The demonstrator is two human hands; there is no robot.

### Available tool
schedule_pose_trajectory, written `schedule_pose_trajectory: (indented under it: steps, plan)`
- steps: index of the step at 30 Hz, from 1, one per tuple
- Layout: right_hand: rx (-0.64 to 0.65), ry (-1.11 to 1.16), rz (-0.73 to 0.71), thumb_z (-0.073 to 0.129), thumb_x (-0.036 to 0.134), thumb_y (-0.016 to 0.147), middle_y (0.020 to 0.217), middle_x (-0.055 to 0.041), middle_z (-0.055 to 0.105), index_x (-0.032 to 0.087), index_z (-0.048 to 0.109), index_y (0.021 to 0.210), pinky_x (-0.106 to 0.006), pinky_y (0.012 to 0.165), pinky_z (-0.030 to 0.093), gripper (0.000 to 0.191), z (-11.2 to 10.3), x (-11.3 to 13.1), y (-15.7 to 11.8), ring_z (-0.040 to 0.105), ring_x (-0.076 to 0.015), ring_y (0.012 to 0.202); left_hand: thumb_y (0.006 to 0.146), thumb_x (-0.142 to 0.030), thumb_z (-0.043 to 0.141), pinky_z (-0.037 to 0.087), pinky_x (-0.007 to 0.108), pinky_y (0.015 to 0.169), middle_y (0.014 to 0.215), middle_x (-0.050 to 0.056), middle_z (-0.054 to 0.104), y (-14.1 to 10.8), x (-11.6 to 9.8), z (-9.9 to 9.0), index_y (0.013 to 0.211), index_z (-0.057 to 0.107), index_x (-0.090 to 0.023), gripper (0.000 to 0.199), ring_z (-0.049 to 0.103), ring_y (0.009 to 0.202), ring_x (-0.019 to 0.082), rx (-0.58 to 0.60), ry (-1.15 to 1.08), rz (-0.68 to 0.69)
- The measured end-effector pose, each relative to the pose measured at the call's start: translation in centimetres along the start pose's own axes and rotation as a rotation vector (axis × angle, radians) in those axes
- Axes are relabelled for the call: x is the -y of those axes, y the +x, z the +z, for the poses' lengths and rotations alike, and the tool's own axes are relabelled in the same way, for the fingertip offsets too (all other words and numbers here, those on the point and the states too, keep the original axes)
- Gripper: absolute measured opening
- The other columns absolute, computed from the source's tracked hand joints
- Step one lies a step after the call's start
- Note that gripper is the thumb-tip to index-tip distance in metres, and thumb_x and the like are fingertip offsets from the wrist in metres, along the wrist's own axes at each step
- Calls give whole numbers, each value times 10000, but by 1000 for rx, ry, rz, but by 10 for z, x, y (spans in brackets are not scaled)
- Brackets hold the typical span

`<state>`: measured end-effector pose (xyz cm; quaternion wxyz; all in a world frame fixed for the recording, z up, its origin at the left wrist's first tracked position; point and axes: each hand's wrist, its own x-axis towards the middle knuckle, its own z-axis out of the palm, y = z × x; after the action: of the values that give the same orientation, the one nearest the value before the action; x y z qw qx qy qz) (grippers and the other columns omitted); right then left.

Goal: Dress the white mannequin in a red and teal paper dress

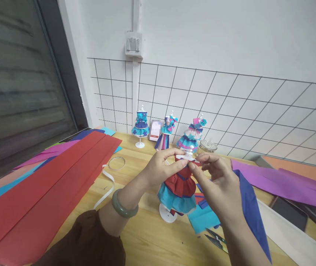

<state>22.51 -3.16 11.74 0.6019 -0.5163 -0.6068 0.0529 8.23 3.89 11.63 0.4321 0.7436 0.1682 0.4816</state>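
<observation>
A small white dress form (pixel 189 152) on a round base stands tilted in front of me. It wears a crepe-paper dress (pixel 180 184) with a red bodice, a red ruffle, a light-blue ruffle under it and dark-blue trim. My left hand (pixel 165 166) pinches the bodice's top edge from the left, thumb in front. At the right end of that edge, my right hand (pixel 218 177) closes thumb and fingertips on the red paper. The fingertips partly cover the neckline.
Long red paper (pixel 55 188) lies left, purple paper (pixel 285 183) right. Small scissors (pixel 216 239) and light-blue scraps (pixel 202 218) lie by my right wrist. Several dressed forms, one of them blue (pixel 141 123), stand at the back near a phone (pixel 155 130). White ribbon (pixel 109 184) curls left.
</observation>
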Motion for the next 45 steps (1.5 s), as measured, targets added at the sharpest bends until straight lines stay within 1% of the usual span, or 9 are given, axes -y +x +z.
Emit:
schedule_pose_trajectory:
  steps: [3,6,14,21,26,29,34,39,45]
  plan:
    - [68,153,127,658,337,773,882,-41,602,227,590,914,-333,644,470,191,-2,-2,0,557,-181,746,810,-261,576,460,258,826,939,43,671,0,-2,3,935,645,-150,181,602,920,174,-18,7,4]
    - [76,190,174,664,354,770,933,-56,617,229,604,946,-339,662,484,224,-2,-2,0,570,-194,789,810,-248,568,457,258,826,930,42,671,0,-3,5,926,638,-147,169,599,911,171,-40,42,-2]
    - [-1,169,123,656,366,775,907,-56,628,218,604,927,-355,691,483,218,7,-7,0,580,-207,827,813,-277,573,463,279,836,961,42,679,-1,-4,8,961,639,-158,200,608,929,181,-35,35,-2]
    - [-70,-14,55,612,347,806,934,-59,622,221,582,986,-310,577,470,222,8,-4,-2,542,-176,717,875,-299,486,460,305,881,1123,74,645,-1,1,2,1054,633,-165,268,587,1031,211,56,-32,3]
    - [-151,-153,-104,596,294,818,925,-46,604,221,567,983,-323,652,447,183,10,-2,-3,542,-177,773,843,-243,511,468,304,886,1119,62,648,-1,2,1,1069,630,-183,262,582,1049,216,49,-29,36]
    - [-158,-131,-123,599,283,818,921,-42,599,221,566,991,-327,673,440,187,12,-4,-3,544,-181,797,802,-185,541,464,307,896,1085,52,659,-1,0,3,1064,628,-186,275,590,1029,208,38,29,85]
    - [-122,89,68,645,329,785,954,-64,610,221,574,1007,-317,612,471,257,14,-7,-4,549,-188,780,779,-149,553,482,272,847,993,37,677,-1,-3,6,1001,624,-164,233,613,949,178,-9,100,83]
    - [-66,378,227,681,344,758,999,-68,631,222,598,989,-352,723,501,273,15,-10,-1,605,-211,885,772,-124,546,479,250,843,992,26,681,-1,-4,7,990,622,-163,235,617,943,165,-21,111,84]
    - [-24,524,358,703,383,728,1033,-80,642,228,593,1026,-400,782,513,354,15,-15,2,630,-226,899,761,-136,555,483,269,847,1000,28,689,0,-4,7,989,635,-167,243,624,948,181,-32,126,64]
